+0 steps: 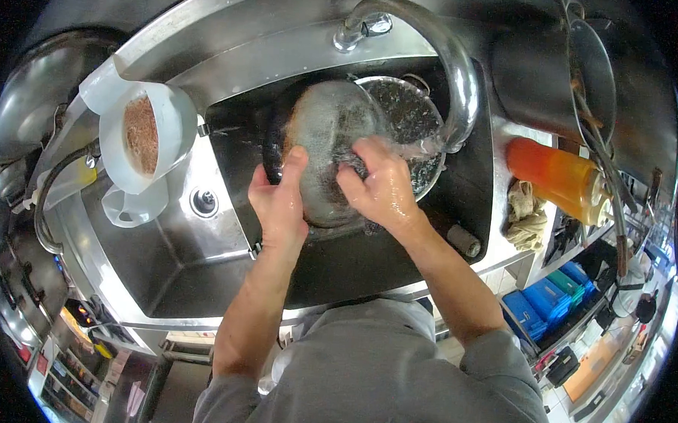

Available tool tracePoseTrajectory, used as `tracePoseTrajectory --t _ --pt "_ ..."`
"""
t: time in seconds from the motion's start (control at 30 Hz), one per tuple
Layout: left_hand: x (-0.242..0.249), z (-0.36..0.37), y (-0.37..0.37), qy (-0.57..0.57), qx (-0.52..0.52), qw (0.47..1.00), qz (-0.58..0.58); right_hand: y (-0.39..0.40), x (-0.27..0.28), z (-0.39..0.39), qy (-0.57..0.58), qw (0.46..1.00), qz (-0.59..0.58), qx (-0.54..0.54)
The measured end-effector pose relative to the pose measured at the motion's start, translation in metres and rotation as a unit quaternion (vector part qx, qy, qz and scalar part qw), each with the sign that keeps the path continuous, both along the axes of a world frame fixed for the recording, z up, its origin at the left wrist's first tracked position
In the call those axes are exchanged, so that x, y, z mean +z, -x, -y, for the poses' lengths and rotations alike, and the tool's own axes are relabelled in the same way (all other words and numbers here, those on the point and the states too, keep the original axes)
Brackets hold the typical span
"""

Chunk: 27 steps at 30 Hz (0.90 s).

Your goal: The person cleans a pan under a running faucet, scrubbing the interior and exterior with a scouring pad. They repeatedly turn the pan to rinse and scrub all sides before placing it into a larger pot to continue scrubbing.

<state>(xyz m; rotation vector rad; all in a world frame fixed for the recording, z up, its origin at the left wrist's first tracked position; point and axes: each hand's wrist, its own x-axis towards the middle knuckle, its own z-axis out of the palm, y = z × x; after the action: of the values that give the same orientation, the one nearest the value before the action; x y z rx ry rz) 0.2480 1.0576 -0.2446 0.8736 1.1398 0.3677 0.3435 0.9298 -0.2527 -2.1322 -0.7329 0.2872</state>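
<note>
A round, wet metal pan (326, 128) with brown stains along its left side is tilted up over the dark sink basin (306, 278). My left hand (281, 209) grips its near left edge, thumb on the surface and fingers partly hidden. Against the right part of that surface, my right hand (382, 185) is closed with curled fingers; whatever lies under them is hidden. Just behind and to the right, a metal pot (427, 106) full of rippling water sits in the basin. Water runs from the curved faucet (462, 81) beside my right hand.
A white plastic container (177, 133) with brown contents stands by the left basin (136, 255). Along the right ledge lie an orange bottle (549, 171) and a crumpled cloth (526, 216). A small cylindrical item (464, 240) rests in the sink's right corner. Large pans hang at both sides.
</note>
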Motion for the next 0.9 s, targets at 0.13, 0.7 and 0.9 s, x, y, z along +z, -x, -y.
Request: tracePoseTrajectory --t 0.13,0.7,0.9 --pt "-0.001 0.006 -0.002 -0.007 0.008 1.0 0.025 -0.046 -0.011 -0.018 -0.025 0.999 0.036 -0.027" --pt "0.009 0.01 -0.009 -0.013 0.015 1.0 -0.01 -0.035 -0.008 -0.031 -0.069 0.993 0.009 -0.095" --pt "0.002 0.006 -0.006 -0.011 -0.021 1.0 -0.004 0.022 -0.023 0.044 -0.052 0.991 0.034 -0.119"
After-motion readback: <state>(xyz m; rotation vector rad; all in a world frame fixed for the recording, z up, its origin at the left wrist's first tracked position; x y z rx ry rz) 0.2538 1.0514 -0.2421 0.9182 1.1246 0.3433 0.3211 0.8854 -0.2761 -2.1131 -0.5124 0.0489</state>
